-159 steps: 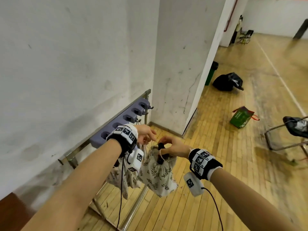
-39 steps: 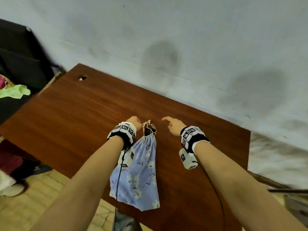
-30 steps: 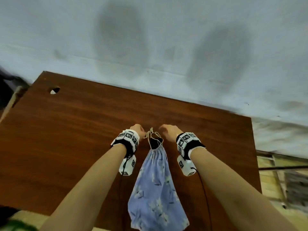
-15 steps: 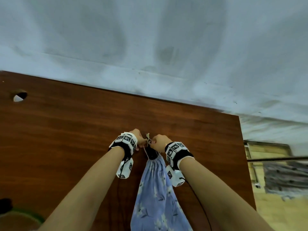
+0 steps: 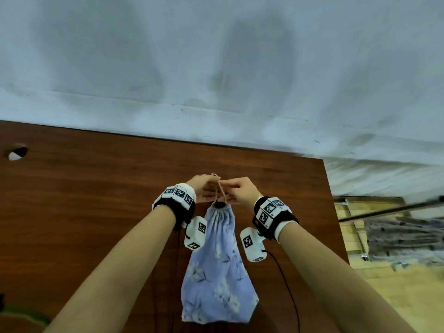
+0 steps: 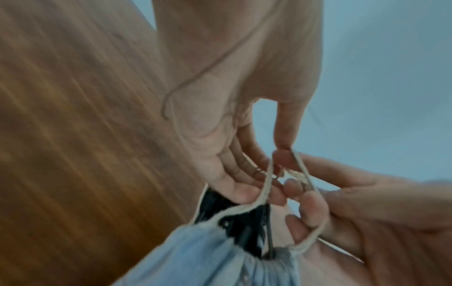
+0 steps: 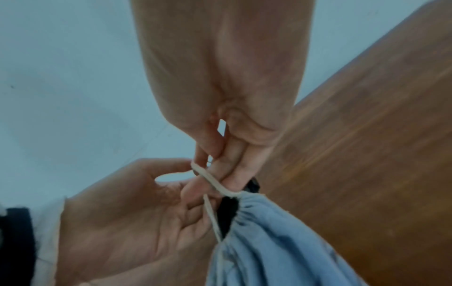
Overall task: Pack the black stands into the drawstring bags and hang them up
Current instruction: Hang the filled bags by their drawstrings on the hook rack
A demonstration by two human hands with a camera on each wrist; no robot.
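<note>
I see a pale, stained wall (image 5: pixel 216 68) behind a brown wooden worktop (image 5: pixel 84 200); there is a small round hole (image 5: pixel 16 152) near the worktop's far left edge; off to the right I see a strip of yellow wood floor (image 5: pixel 396 296) and a thin metal bar (image 5: pixel 389 210). I hold a blue drawstring bag (image 5: pixel 216 272) with white flowers up above the worktop; it hangs down between my two wrists; its top is pulled together in small folds. Something black (image 6: pixel 244 226) pokes out of the bag's mouth; I think it is a black stand, but I cannot tell its shape. My left hand (image 5: pixel 204 191) pinches the cream cord (image 6: pixel 266 181) with curled fingers right above the bag's mouth; my right hand (image 5: pixel 240 193) pinches the cord too, with a loop of it around its fingers; the two hands touch each other over the bag. Both wrists wear black bands with white marker blocks (image 5: pixel 177 192).
</note>
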